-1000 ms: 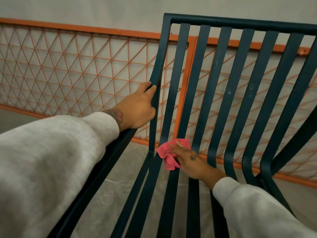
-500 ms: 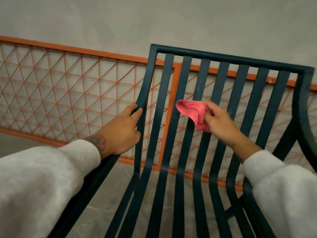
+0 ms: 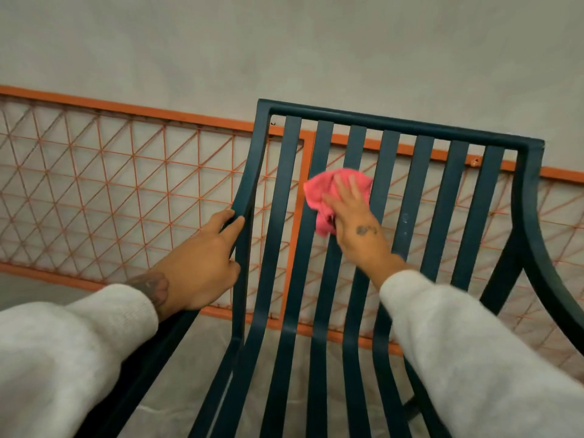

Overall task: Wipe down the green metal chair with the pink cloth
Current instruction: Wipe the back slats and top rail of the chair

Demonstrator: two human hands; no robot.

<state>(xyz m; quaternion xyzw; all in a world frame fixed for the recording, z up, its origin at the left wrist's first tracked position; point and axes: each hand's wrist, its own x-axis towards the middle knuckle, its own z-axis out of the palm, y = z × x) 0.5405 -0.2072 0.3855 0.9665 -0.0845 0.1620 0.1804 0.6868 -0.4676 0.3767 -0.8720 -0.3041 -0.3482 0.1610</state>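
Observation:
The dark green metal chair (image 3: 395, 124) faces me, its slatted back upright and its seat slats running toward me. My right hand (image 3: 357, 222) lies flat with straight, spread fingers on the pink cloth (image 3: 319, 188). It presses the cloth against the upper middle slats of the backrest. My left hand (image 3: 202, 263) grips the left upright of the chair frame just above the left armrest, fingers curled round the bar. Both arms wear pale grey sleeves.
An orange wire-mesh railing (image 3: 94, 191) runs behind the chair in front of a grey wall (image 3: 284, 52). The chair's right armrest (image 3: 543, 263) curves down at the right edge. Pale floor (image 3: 189, 358) shows through the seat slats.
My right hand lifted the cloth from the low bend of the slats to the upper backrest and now lies flat on it. The left hand kept its grip. The view pulled back.

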